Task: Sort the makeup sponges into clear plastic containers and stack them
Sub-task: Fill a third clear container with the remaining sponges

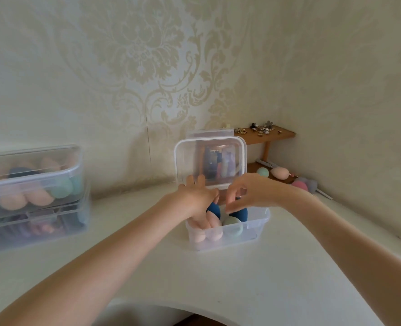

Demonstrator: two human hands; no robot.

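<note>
With the box (pixel 227 234) at centre holding pink, green and blue sponges (pixel 214 231), its lid (pixel 210 161) upright at 12 o'clock under the left hand's (pixel 194 196) straight fingers, right hand (pixel 244 194) loosely curled and empty, lower the lid squarely before pressing.

No text, label, brand, number or sign could be read anywhere in the view. The clear plastic containers (pixel 227 234) carried no print that showed, and the small things on the wooden shelf (pixel 269 135) were too small and blurred for any letters to be made out. The wall (pixel 147 67) had only a flower pattern, without words.
</note>
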